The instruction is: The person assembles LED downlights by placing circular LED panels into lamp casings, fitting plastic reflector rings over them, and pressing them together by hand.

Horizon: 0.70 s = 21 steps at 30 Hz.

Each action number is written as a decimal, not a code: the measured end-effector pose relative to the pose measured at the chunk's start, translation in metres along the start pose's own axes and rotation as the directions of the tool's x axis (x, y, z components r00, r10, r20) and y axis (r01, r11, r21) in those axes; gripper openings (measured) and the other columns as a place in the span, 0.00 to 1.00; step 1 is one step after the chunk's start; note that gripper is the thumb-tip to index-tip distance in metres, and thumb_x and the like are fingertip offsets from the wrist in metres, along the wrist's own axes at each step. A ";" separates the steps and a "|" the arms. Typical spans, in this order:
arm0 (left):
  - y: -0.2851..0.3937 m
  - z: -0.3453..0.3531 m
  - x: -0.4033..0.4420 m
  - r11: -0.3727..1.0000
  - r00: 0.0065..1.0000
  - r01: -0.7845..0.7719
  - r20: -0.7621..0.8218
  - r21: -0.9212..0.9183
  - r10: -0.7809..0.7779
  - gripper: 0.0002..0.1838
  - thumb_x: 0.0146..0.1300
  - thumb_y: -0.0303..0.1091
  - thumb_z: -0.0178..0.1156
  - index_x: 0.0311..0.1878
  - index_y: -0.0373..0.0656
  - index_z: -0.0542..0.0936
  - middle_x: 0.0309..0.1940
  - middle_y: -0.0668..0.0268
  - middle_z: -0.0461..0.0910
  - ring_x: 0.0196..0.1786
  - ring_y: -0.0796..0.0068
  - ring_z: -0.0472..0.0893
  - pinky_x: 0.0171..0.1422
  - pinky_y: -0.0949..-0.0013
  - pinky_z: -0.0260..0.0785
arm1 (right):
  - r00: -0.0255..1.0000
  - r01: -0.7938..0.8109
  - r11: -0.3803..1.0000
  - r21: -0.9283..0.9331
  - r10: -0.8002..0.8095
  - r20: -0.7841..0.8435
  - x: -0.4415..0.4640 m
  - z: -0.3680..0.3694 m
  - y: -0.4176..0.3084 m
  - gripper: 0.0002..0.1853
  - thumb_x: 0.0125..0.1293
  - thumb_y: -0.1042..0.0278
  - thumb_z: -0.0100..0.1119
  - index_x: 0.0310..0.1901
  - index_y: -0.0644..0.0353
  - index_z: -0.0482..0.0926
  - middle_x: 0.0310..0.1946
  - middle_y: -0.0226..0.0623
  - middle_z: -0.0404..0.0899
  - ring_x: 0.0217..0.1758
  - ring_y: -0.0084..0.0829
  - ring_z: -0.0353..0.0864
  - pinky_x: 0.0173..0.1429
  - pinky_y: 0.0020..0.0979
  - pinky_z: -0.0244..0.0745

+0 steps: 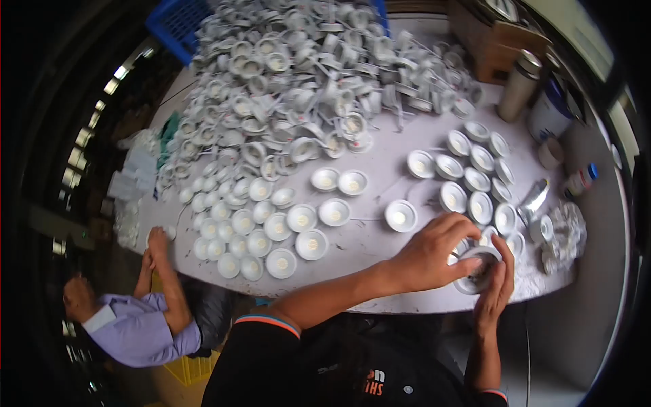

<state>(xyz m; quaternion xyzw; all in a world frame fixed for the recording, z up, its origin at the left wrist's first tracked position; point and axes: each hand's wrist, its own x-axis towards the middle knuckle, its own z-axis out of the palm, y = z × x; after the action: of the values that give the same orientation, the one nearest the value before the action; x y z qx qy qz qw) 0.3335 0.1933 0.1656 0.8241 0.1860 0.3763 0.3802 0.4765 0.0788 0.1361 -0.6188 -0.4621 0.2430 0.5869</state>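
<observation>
A round white downlight [472,285] is held near the table's front edge at the right, its inside looking dark. My left hand [441,249] reaches across from the left, its thumb on the near rim and its fingers curled over the far side. Against the right side of the same downlight, my right hand [497,285] has its fingers closed along the rim. Just beyond my hands stand several white downlights [480,207] in loose rows, face up. One single downlight [401,216] sits to the left of my left hand.
A big heap of white downlights [285,74] covers the table's back, before a blue crate [178,30]. More stand in rows [277,226] at left. Flask [521,86], bottle [581,180] and crumpled plastic [565,237] line the right side. A co-worker [146,325] sits at left.
</observation>
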 end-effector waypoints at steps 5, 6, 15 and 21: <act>0.005 0.011 -0.024 0.851 0.822 0.511 0.359 -0.123 -0.442 0.19 0.64 0.42 0.63 0.48 0.35 0.77 0.32 0.54 0.80 0.34 0.66 0.80 0.41 0.64 0.72 | 0.999 -0.018 1.000 -0.025 0.019 0.035 0.002 -0.009 -0.012 0.16 0.76 0.68 0.43 0.57 0.63 0.76 0.43 0.39 0.81 0.40 0.26 0.78 0.47 0.26 0.72; 0.004 0.014 -0.029 0.830 0.813 0.537 0.356 -0.150 -0.461 0.18 0.67 0.41 0.59 0.47 0.33 0.76 0.30 0.57 0.79 0.32 0.72 0.78 0.40 0.67 0.71 | 0.998 -0.045 0.999 -0.014 0.046 0.049 0.000 -0.010 -0.013 0.15 0.75 0.70 0.45 0.57 0.62 0.77 0.43 0.41 0.81 0.39 0.27 0.79 0.45 0.27 0.73; -0.003 0.013 -0.030 0.516 0.606 0.793 0.503 -0.324 -0.616 0.13 0.71 0.36 0.52 0.46 0.35 0.76 0.26 0.72 0.72 0.27 0.87 0.67 0.30 0.75 0.61 | 0.995 0.060 0.994 -0.089 -0.052 0.088 0.003 -0.010 -0.004 0.13 0.71 0.69 0.51 0.54 0.60 0.78 0.38 0.43 0.83 0.31 0.36 0.82 0.36 0.33 0.76; 0.001 0.026 -0.022 0.696 0.702 0.693 0.401 -0.190 -0.589 0.13 0.69 0.32 0.50 0.46 0.30 0.76 0.27 0.65 0.77 0.31 0.80 0.73 0.36 0.70 0.67 | 0.996 0.081 0.991 -0.111 -0.076 0.051 0.002 -0.016 0.006 0.14 0.70 0.69 0.53 0.54 0.59 0.78 0.41 0.44 0.83 0.36 0.39 0.84 0.39 0.35 0.78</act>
<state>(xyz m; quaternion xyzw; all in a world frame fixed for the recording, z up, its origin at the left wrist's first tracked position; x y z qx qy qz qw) 0.3390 0.1673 0.1445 0.6780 0.3378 0.1090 0.6437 0.4923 0.0733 0.1337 -0.6267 -0.5125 0.2075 0.5491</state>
